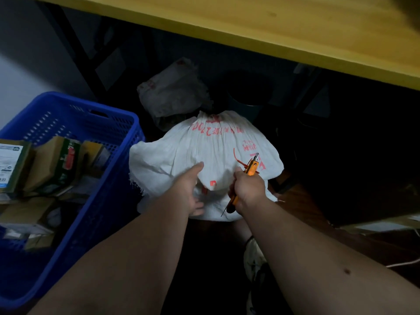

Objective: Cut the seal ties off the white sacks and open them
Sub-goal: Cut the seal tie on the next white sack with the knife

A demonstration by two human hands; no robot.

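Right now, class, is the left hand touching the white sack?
Touching. The head view shows the left hand lying on the white sack, fingers spread over the cloth with no gap visible.

At the centre of the frame the white sack [204,151] carries red printed characters, and a red seal tie [238,159] lies on it. The cutter [252,167] is orange. At left the perforated basket [127,142] is blue; across the top the counter [272,30] is yellow.
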